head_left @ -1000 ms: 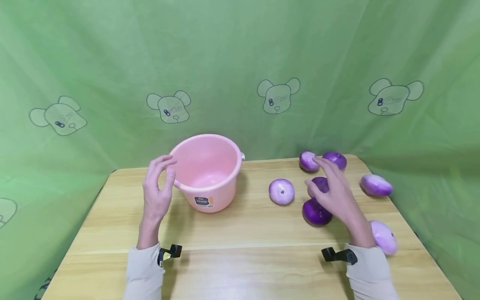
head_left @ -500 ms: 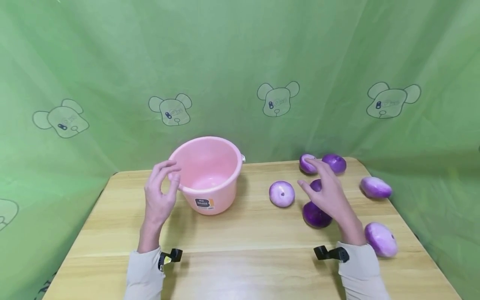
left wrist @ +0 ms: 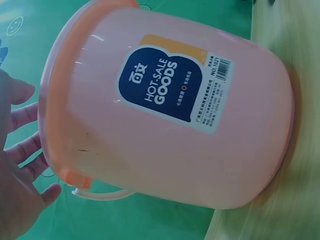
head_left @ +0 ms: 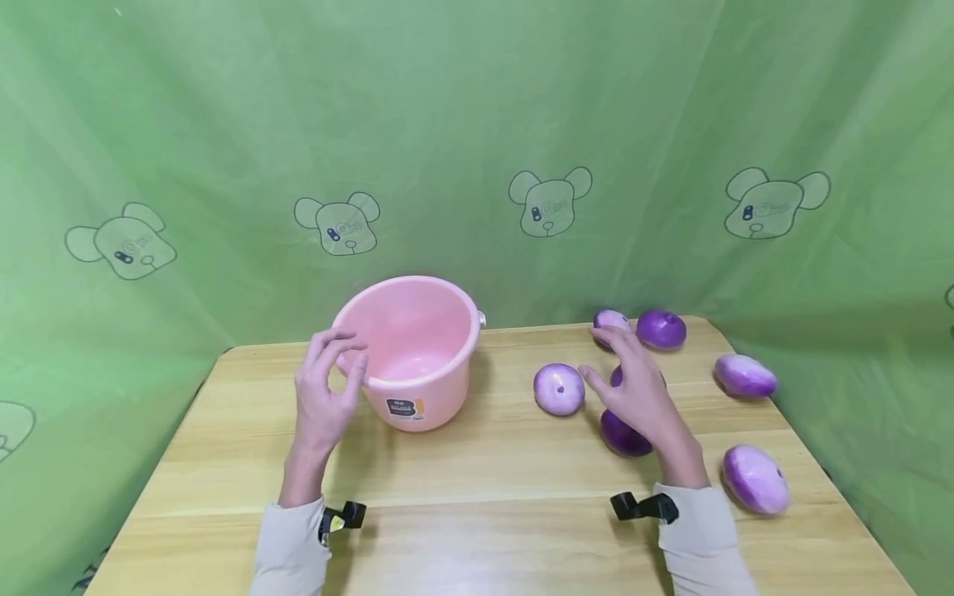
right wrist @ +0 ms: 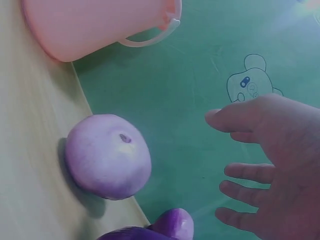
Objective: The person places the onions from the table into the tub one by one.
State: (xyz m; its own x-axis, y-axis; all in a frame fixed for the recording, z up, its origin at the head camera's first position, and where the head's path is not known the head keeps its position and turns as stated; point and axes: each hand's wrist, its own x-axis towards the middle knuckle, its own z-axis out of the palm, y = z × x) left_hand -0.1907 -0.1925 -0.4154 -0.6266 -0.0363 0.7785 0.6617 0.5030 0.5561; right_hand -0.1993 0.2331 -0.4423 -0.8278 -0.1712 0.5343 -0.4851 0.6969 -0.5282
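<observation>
Right hand (head_left: 635, 387) has moved nearer to the pink bucket (head_left: 443, 393); left hand (head_left: 322, 401) is beside it; both wide, empty.

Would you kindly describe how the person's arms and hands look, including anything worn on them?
The left hand and right hand are bare, without gloves. The left sleeve and right sleeve are pale off-white and end at the wrists. A small black device sits at each cuff, the left device with a yellow patch beside it, the right device plain black.
</observation>
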